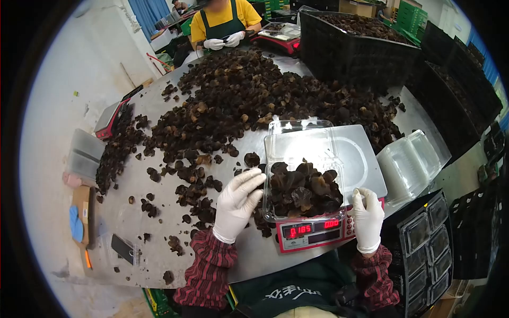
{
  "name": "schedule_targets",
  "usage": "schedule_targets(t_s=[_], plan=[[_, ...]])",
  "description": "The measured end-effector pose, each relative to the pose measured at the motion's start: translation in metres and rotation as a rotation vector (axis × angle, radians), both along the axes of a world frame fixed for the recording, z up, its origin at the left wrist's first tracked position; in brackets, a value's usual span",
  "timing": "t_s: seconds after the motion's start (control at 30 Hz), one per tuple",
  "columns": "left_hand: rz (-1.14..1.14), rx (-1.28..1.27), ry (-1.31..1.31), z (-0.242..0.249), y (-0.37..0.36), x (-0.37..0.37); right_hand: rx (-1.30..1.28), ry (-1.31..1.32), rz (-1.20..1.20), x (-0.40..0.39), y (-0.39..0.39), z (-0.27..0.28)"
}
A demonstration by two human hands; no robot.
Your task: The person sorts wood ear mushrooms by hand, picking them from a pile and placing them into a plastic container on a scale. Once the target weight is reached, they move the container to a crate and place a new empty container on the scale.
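An open clear plastic box [304, 190] filled with dark brown mushroom pieces rests on the metal plate of a red scale [313, 233], whose display reads 0.165. My left hand [237, 204], in a white glove, is at the box's left side, its fingers stretched upward near the edge. To the right of the box, over the scale's right front corner, my right hand [368, 218] is gloved too, thumb and fingertips drawn together; whether anything is between them is too small to tell. Behind the scale spreads a large pile of dark mushroom pieces [238, 95].
Nested empty clear boxes [405, 167] lie right of the scale. A black crate [355, 58] stands at the back. Filled boxes sit in a black tray [426, 254] at lower right. Across the metal table [175, 259], a co-worker [225, 24] in yellow stands near another scale [278, 37].
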State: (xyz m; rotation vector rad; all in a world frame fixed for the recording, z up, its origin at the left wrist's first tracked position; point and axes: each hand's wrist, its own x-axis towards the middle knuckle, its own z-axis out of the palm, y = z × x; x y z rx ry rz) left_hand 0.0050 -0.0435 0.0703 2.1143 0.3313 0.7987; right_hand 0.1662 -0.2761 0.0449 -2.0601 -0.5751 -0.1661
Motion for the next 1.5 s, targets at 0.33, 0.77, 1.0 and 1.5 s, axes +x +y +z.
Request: schedule_targets(t_s=[0.33,0.77,1.0,1.5], plan=[[-0.092,0.166,-0.008,-0.006,0.002,0.006,0.073,0.123,0.034,-0.004,-0.001,-0.001],[0.198,-0.199,0.056,-0.023,0.033,0.001,0.229,0.565,0.054,-0.01,-0.009,0.011],[-0.087,-0.381,0.021,-0.041,0.06,0.099,0.188,0.867,0.209,-0.009,-0.003,0.019],[-0.005,-0.861,0.008,-0.029,-0.042,-0.028,0.164,1.057,0.451,0.004,-0.018,0.019]])
